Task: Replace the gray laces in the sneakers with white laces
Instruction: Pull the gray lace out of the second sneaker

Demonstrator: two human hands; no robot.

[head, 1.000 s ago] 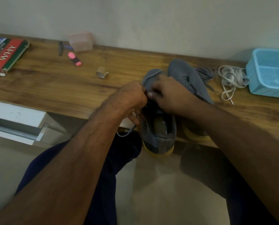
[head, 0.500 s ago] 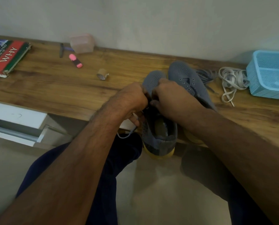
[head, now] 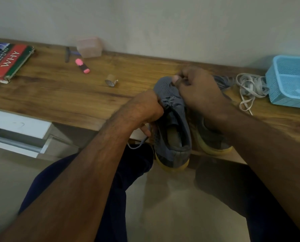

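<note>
1. My left hand (head: pixel 142 109) grips the near sneaker (head: pixel 172 130) at its left side on the desk (head: pixel 58 95) edge, toe pointing away.
2. My right hand (head: pixel 198 89) pinches something small above the toe, probably gray lace (head: pixel 170 100).
3. White laces (head: pixel 250 86) lie right, nearer my right hand.

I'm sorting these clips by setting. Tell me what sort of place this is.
Probably a home study or bedroom desk: a wooden desk against a plain wall, with a book, a pink highlighter and a blue basket on it, and a white drawer beneath.
</note>
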